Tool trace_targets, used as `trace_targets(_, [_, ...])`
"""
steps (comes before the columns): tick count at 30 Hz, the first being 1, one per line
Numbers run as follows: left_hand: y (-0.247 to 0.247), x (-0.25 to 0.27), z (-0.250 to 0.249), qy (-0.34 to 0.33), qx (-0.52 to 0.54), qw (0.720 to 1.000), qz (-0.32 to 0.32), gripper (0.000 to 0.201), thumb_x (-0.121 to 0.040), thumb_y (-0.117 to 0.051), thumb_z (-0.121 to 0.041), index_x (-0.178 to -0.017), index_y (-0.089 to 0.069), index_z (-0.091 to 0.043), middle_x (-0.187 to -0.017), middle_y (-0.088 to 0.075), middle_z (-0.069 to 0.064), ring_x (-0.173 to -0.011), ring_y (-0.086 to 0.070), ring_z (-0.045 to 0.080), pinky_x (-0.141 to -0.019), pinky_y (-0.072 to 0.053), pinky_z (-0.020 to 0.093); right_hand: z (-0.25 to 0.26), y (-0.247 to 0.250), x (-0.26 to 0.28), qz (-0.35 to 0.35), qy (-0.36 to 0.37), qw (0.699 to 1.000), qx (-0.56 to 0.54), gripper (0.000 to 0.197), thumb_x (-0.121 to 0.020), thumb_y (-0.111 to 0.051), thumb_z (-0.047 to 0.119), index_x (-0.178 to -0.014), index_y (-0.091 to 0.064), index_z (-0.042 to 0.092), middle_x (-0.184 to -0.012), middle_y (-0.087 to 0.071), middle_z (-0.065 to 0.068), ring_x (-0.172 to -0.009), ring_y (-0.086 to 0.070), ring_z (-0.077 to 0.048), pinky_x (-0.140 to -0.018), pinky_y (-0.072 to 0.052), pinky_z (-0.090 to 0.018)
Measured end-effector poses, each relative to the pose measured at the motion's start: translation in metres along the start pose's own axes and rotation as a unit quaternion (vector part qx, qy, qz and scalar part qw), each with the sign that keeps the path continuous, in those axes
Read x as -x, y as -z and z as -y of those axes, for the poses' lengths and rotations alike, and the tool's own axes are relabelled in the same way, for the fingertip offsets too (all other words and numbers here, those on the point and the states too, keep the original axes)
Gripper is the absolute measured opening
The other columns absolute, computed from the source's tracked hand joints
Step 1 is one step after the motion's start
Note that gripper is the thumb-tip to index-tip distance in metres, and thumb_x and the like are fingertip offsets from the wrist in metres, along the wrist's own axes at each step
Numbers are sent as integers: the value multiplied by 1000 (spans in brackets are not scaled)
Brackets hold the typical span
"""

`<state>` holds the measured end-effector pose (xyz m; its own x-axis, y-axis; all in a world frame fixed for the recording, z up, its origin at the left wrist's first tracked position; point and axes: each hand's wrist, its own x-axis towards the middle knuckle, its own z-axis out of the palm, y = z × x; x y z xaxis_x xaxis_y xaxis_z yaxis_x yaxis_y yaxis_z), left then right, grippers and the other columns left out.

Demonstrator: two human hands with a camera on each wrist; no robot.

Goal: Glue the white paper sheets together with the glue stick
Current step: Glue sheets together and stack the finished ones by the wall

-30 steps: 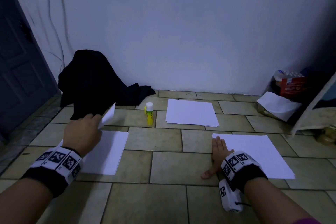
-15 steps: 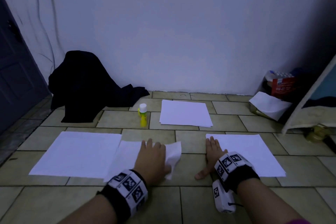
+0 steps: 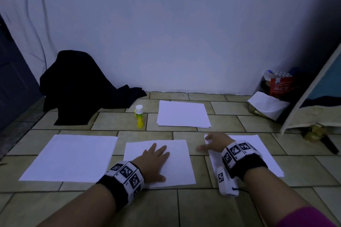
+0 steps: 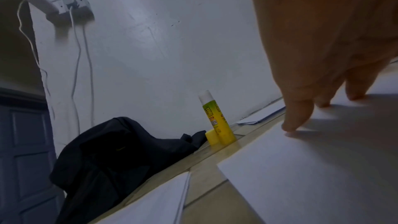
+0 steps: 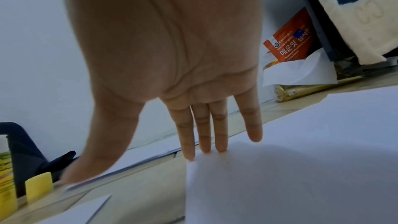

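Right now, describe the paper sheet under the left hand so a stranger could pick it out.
On the tan tiled floor before the pale wall, four lots of white paper lie. Take the near middle sheet, between the left stack and the right stack. Only it has the left hand flat on it.

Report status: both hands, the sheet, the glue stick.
Left hand flat on middle sheet. Right hand open on right stack's corner. Glue stick upright, untouched. Nothing in the way.

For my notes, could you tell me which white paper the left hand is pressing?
The middle front sheet, under the left hand; other papers lie left, right and behind.
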<state>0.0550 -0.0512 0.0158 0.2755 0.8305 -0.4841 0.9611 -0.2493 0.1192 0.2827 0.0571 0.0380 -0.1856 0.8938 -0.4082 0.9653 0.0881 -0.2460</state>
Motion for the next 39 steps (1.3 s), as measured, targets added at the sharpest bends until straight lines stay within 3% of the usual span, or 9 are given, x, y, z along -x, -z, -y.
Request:
trace_targets(5, [-6, -1, 8, 18, 8, 1000, -24, 85, -91, -56, -50, -155, -4, -29, -160, 9, 9, -147, 7, 29, -119, -8, 51, 26, 4, -5, -154, 58, 971, -172, 30, -82, -71, 37, -104, -68, 16, -116, -64, 0, -104, -58, -15, -88, -46, -28])
trace_targets(11, [-4, -2, 14, 31, 62, 995, -69, 94, -86, -64, -49, -154, -9, -15, -160, -6, 5, -147, -9, 23, -119, -16, 47, 101, 2, -23, -91, 175, 971, -137, 30, -84, -71, 33, -107, -68, 15, -110, -67, -3, -101, -60, -15, -88, -47, -25])
trace_targets(18, [-16, -9, 23, 25, 39, 997, -66, 94, -87, -59, -54, -154, -7, -15, -161, -1, 4, -147, -7, 24, -119, -13, 48, 170, 1, -53, -62, 190, 976, -91, 38, -83, -70, 31, -116, -64, 15, -114, -65, -6, -107, -60, -20, -89, -48, -30])
trace_targets(22, [-19, -12, 25, 21, 36, 996, -77, 89, -85, -60, -57, -150, -21, -10, -157, -11, 4, -142, -16, 27, -116, -19, 48, 191, 3, -57, -78, 191, 974, -94, 40, -86, -65, 28, -118, -64, 4, -118, -64, -13, -109, -60, -27, -93, -50, -36])
trace_targets(26, [-17, -9, 22, 31, 20, 996, -83, 79, -86, -59, -57, -141, -37, -4, -145, -24, 7, -132, -27, 28, -112, -24, 44, 198, -2, -63, -85, 170, 978, -90, 40, -89, -56, 35, -110, -69, 3, -107, -69, -13, -98, -64, -29, -87, -53, -36])
trace_targets(32, [-19, -11, 27, 20, 42, 995, -90, 87, -84, -62, -56, -149, -24, -11, -157, -11, 4, -142, -16, 25, -116, -20, 47, 181, 2, -57, -106, 150, 964, -192, 41, -92, -57, 34, -77, -65, -3, -72, -53, -13, -72, -53, -27, -61, -38, -28])
trace_targets(35, [-16, -10, 25, 14, 41, 995, -88, 88, -83, -62, -55, -150, -19, -19, -157, -10, 6, -143, -14, 25, -116, -21, 46, 162, 10, -51, -64, 133, 931, -334, 25, -90, -59, 30, -82, -60, 6, -84, -58, -14, -74, -57, -27, -69, -48, -34])
trace_targets(37, [-13, -10, 20, 18, 24, 996, -80, 83, -84, -61, -56, -149, -19, -24, -154, -13, 8, -140, -15, 28, -113, -24, 48, 146, 16, -41, 9, 118, 899, -422, 14, -88, -64, 28, -86, -62, 15, -82, -60, -7, -62, -61, -21, -57, -50, -28])
trace_targets(39, [-10, -12, 14, 30, 15, 997, -75, 78, -84, -59, -57, -146, -21, -26, -149, -17, 10, -135, -20, 31, -108, -30, 49, 125, 24, -33, 38, 132, 907, -399, 18, -83, -73, 25, -98, -71, 16, -75, -62, -2, -52, -57, -12, -46, -45, -20])
